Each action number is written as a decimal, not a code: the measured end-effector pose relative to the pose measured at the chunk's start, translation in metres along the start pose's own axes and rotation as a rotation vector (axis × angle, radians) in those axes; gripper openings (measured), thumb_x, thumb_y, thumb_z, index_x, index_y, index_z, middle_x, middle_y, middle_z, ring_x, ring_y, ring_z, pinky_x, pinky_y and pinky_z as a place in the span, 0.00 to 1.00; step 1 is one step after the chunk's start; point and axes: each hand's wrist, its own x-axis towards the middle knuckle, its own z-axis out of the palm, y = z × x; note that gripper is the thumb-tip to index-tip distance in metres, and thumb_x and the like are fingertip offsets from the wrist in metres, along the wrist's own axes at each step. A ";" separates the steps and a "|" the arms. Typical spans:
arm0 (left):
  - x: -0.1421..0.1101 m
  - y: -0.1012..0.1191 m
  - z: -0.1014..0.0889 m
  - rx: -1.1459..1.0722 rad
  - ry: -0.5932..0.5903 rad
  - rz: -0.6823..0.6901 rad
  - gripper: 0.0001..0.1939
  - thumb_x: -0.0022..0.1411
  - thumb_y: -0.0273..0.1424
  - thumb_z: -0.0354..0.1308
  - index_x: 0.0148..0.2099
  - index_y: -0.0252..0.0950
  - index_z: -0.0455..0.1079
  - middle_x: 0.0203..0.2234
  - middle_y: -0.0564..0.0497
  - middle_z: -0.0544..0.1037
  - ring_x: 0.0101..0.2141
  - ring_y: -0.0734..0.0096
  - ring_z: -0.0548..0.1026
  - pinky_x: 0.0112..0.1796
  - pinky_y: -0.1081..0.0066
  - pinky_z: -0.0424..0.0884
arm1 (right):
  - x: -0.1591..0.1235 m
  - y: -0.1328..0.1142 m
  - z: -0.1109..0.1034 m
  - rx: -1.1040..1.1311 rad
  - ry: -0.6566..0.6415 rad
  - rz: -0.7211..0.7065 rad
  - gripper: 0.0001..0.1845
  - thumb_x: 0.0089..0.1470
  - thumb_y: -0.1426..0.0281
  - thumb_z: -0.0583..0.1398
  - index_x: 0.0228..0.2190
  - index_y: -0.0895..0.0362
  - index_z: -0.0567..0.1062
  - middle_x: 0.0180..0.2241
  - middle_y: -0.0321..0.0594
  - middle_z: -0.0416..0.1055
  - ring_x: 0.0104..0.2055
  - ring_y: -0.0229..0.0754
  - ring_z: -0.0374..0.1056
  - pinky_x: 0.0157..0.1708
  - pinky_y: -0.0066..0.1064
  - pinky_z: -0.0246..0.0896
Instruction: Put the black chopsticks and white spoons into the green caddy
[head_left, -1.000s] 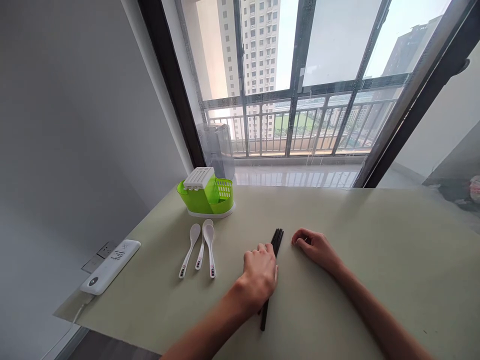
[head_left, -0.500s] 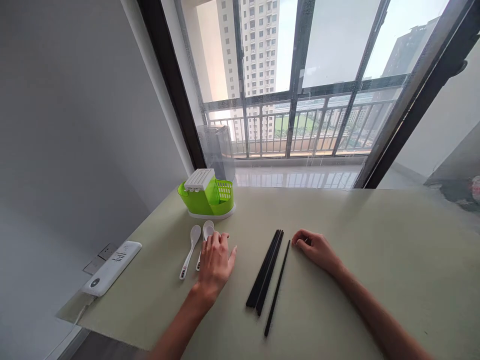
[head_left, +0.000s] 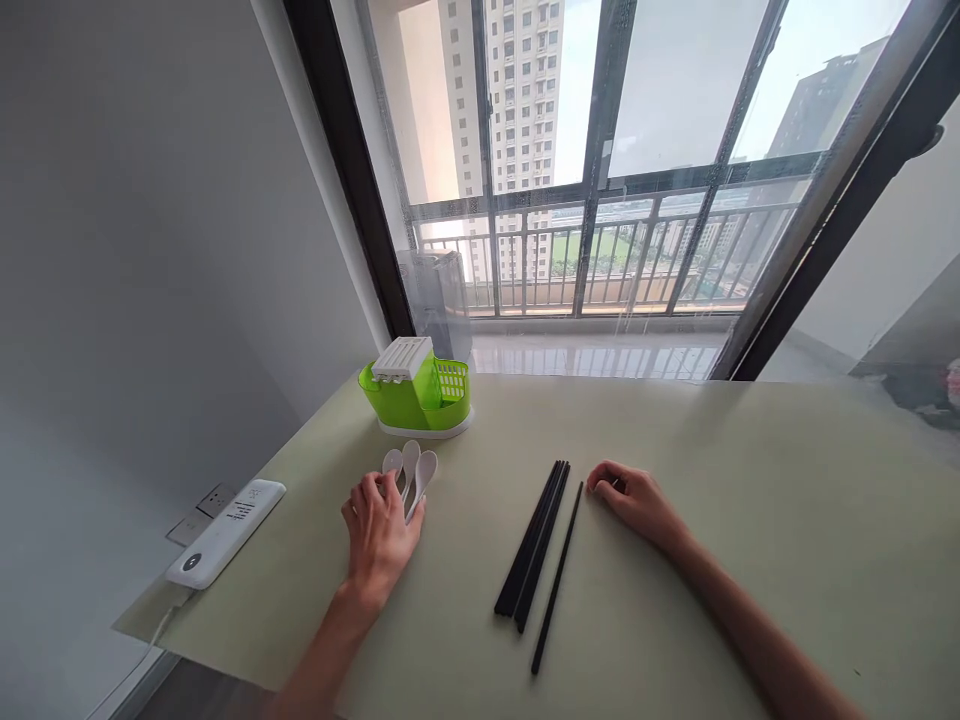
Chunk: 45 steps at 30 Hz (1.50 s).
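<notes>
Three white spoons [head_left: 425, 468] lie close together, bowls pointing away from me, their handles mostly hidden by my left hand [head_left: 381, 532]. That hand closes around the handles from above, thumb on the right side and fingers on the left. To its right, a bundle of several black chopsticks [head_left: 532, 545] lies slanted on the table. One more black chopstick [head_left: 556, 580] lies apart from the bundle. My right hand [head_left: 628, 500] rests on the table near this chopstick's far tip, fingers curled in, with nothing visible in them.
Behind the spoons stands a green cutlery holder [head_left: 397, 405] with a white slotted top and a white base. A white power strip [head_left: 225, 535] lies along the table's left edge. Beyond the pale green table [head_left: 712, 430] is a large window.
My left hand has let go of the chopsticks and moved left onto the spoons, which now sit closer together. One chopstick lies separate from the bundle. My right hand stays put.
</notes>
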 end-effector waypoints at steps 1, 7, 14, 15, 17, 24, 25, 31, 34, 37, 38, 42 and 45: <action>0.000 -0.001 0.000 0.016 -0.001 -0.016 0.25 0.64 0.41 0.59 0.57 0.30 0.66 0.49 0.36 0.69 0.49 0.48 0.68 0.47 0.56 0.66 | 0.000 0.000 0.000 -0.003 -0.001 0.001 0.13 0.51 0.65 0.53 0.27 0.53 0.77 0.24 0.33 0.71 0.26 0.40 0.63 0.30 0.30 0.56; 0.000 -0.009 -0.005 0.078 -0.085 -0.091 0.30 0.67 0.49 0.53 0.55 0.25 0.67 0.46 0.33 0.70 0.46 0.46 0.70 0.45 0.56 0.67 | 0.000 0.002 0.001 0.002 -0.007 -0.005 0.12 0.51 0.66 0.53 0.27 0.53 0.77 0.26 0.34 0.74 0.26 0.40 0.63 0.30 0.31 0.56; 0.003 -0.005 -0.005 0.058 -0.155 -0.032 0.24 0.71 0.44 0.49 0.51 0.26 0.70 0.43 0.35 0.72 0.44 0.50 0.73 0.44 0.60 0.68 | 0.001 0.004 0.001 0.001 -0.001 -0.016 0.12 0.51 0.66 0.54 0.27 0.53 0.77 0.25 0.33 0.73 0.26 0.40 0.64 0.30 0.30 0.57; 0.003 -0.004 -0.006 0.060 -0.163 -0.022 0.23 0.72 0.42 0.49 0.51 0.26 0.70 0.43 0.36 0.73 0.44 0.51 0.74 0.44 0.61 0.69 | 0.001 0.004 0.001 0.005 -0.002 -0.016 0.12 0.51 0.66 0.54 0.27 0.53 0.77 0.25 0.34 0.74 0.26 0.40 0.64 0.30 0.30 0.57; 0.005 0.001 -0.008 0.069 -0.185 -0.007 0.19 0.73 0.39 0.48 0.50 0.28 0.71 0.43 0.37 0.73 0.45 0.52 0.74 0.45 0.62 0.69 | 0.001 0.003 0.001 0.012 -0.004 -0.010 0.12 0.52 0.66 0.54 0.27 0.53 0.77 0.26 0.34 0.74 0.26 0.39 0.64 0.30 0.30 0.57; 0.006 0.014 -0.009 0.075 -0.255 0.065 0.14 0.74 0.30 0.46 0.49 0.31 0.71 0.43 0.39 0.76 0.45 0.56 0.76 0.45 0.63 0.70 | 0.001 0.003 0.002 -0.002 0.007 -0.020 0.13 0.51 0.65 0.53 0.27 0.53 0.77 0.23 0.33 0.71 0.25 0.40 0.64 0.29 0.30 0.56; 0.006 0.016 -0.008 0.063 -0.252 0.078 0.14 0.74 0.29 0.45 0.50 0.31 0.71 0.43 0.39 0.76 0.44 0.57 0.77 0.45 0.63 0.70 | 0.001 0.002 0.002 -0.001 0.006 -0.022 0.13 0.51 0.65 0.53 0.27 0.53 0.77 0.23 0.34 0.72 0.25 0.40 0.64 0.29 0.30 0.57; 0.000 0.035 -0.002 -0.072 -0.282 0.128 0.16 0.76 0.29 0.41 0.54 0.32 0.69 0.44 0.42 0.76 0.42 0.60 0.79 0.38 0.66 0.73 | 0.002 0.002 0.002 -0.007 0.005 -0.019 0.13 0.51 0.66 0.53 0.27 0.53 0.77 0.23 0.33 0.72 0.26 0.40 0.64 0.29 0.30 0.57; -0.005 0.058 -0.010 -0.131 -0.302 0.156 0.15 0.76 0.28 0.42 0.56 0.34 0.67 0.45 0.43 0.75 0.42 0.63 0.80 0.38 0.68 0.74 | 0.003 0.005 0.002 0.015 0.003 -0.015 0.13 0.50 0.66 0.53 0.27 0.53 0.77 0.25 0.34 0.73 0.26 0.40 0.64 0.30 0.31 0.57; -0.013 0.089 -0.026 -0.213 -0.336 0.217 0.16 0.76 0.28 0.41 0.58 0.36 0.65 0.46 0.45 0.75 0.42 0.65 0.80 0.38 0.70 0.74 | 0.004 0.006 0.001 0.068 0.034 0.003 0.13 0.51 0.65 0.54 0.28 0.53 0.77 0.27 0.36 0.75 0.27 0.41 0.64 0.30 0.31 0.59; -0.016 0.101 -0.033 -0.241 -0.352 0.243 0.16 0.77 0.29 0.41 0.59 0.37 0.65 0.46 0.45 0.75 0.42 0.65 0.80 0.37 0.70 0.75 | 0.005 0.006 0.000 0.101 0.058 0.011 0.13 0.52 0.63 0.54 0.30 0.54 0.77 0.30 0.37 0.76 0.28 0.41 0.65 0.31 0.31 0.60; -0.027 0.147 -0.054 -0.321 -0.455 0.384 0.15 0.76 0.29 0.42 0.57 0.36 0.67 0.45 0.45 0.75 0.42 0.63 0.80 0.39 0.68 0.76 | 0.004 -0.002 -0.007 0.284 0.124 0.024 0.20 0.59 0.53 0.57 0.41 0.53 0.77 0.45 0.43 0.78 0.43 0.46 0.72 0.43 0.34 0.66; -0.036 0.178 -0.061 -0.335 -0.486 0.455 0.15 0.76 0.28 0.43 0.58 0.35 0.67 0.45 0.43 0.75 0.43 0.63 0.79 0.39 0.68 0.76 | 0.004 -0.005 -0.013 0.400 0.102 0.003 0.26 0.62 0.47 0.55 0.47 0.53 0.77 0.51 0.47 0.77 0.51 0.50 0.71 0.51 0.38 0.65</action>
